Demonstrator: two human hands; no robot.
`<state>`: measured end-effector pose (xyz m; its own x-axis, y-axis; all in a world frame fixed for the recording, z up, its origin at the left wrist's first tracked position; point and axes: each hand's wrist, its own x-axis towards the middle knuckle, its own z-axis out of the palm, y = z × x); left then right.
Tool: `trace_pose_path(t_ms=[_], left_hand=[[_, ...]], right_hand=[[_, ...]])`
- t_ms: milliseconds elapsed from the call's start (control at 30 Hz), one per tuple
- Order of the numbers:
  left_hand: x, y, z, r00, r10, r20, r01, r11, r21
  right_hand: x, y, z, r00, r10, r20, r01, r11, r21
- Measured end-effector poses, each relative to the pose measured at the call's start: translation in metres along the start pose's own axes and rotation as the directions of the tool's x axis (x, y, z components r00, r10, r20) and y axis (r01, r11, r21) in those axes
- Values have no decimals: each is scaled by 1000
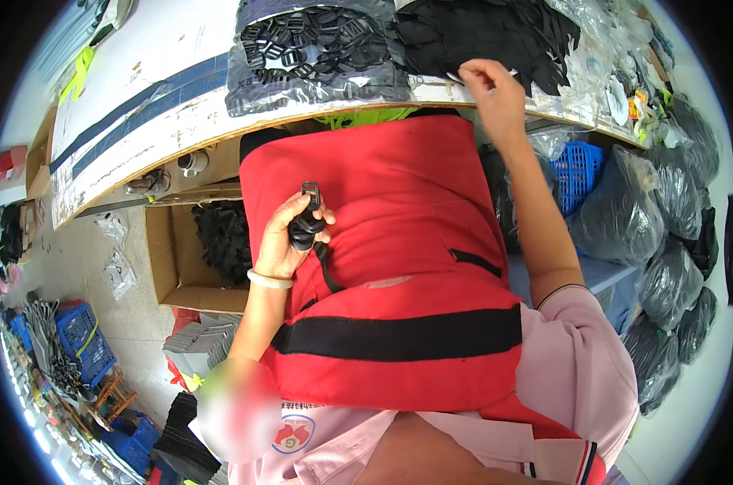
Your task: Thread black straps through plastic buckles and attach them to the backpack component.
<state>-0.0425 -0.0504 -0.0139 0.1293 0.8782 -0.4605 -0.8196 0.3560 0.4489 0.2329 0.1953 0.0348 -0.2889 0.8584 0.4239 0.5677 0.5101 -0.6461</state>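
A red padded vest [390,242] with a black band across it lies over my lap, reaching up to the table edge. My left hand [289,238] rests on the vest and grips a black strap with a black plastic buckle [310,194] sticking up from the fist. My right hand [489,90] is up at the table edge, fingers pinched together beside a heap of black webbing pieces [496,36]; whether it holds anything is not clear.
A clear bag of black plastic buckles [314,52] lies on the white worktable [140,121]. An open cardboard box [172,259] of black parts stands on the floor at left. Blue crates [578,170] and several dark filled bags [665,218] crowd the right.
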Motion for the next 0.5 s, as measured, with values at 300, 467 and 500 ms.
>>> trace_pose_path(t_ms=[300, 467, 500], left_hand=[[8, 1, 12, 999, -45, -3, 45, 999, 6], [14, 1, 26, 989, 129, -68, -94, 922, 375], [16, 2, 31, 988, 130, -81, -91, 923, 373]], right_hand=[[42, 65, 0, 989, -116, 93, 139, 939, -314], [46, -7, -15, 912, -379, -160, 355, 922, -157], [40, -25, -12, 932, -337, -133, 329, 941, -79]])
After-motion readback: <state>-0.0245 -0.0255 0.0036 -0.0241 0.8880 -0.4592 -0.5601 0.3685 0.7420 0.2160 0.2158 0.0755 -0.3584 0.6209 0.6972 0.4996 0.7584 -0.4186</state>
